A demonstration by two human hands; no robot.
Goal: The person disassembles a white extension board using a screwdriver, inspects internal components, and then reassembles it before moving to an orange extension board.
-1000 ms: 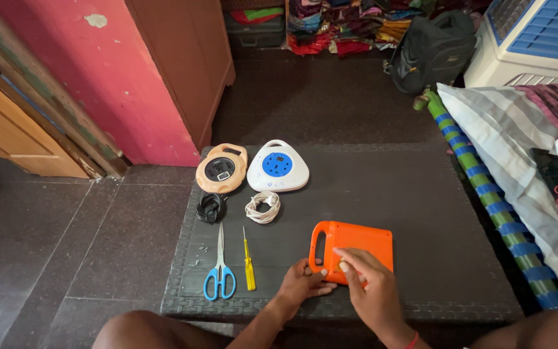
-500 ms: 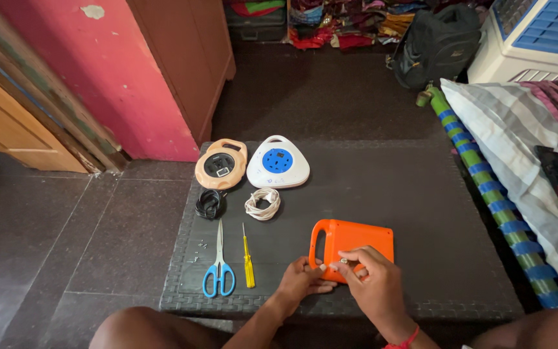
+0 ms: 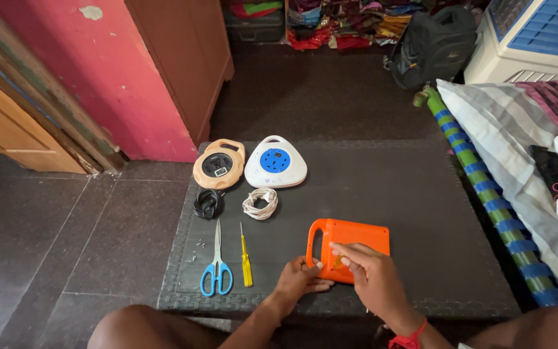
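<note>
The right hand (image 3: pixel 371 278) pinches a small yellowish tool, its make unclear, fingertips pressed onto the orange plastic box with a handle slot (image 3: pixel 350 245). The left hand (image 3: pixel 299 280) lies loosely curled, fingers touching the box's near edge at 7 o'clock, gripping nothing.

The box sits on the dark woven mat (image 3: pixel 382 187), close to its near edge. At 9 o'clock lie a yellow-handled screwdriver (image 3: pixel 245 262) and blue-handled scissors (image 3: pixel 216 265). At 11 o'clock are a white cable coil (image 3: pixel 260 203), a black cable coil (image 3: pixel 208 203), a white triangular socket unit with blue centre (image 3: pixel 276 161) and a peach reel case (image 3: pixel 218 165). Bare mat spreads toward 1 o'clock.
</note>
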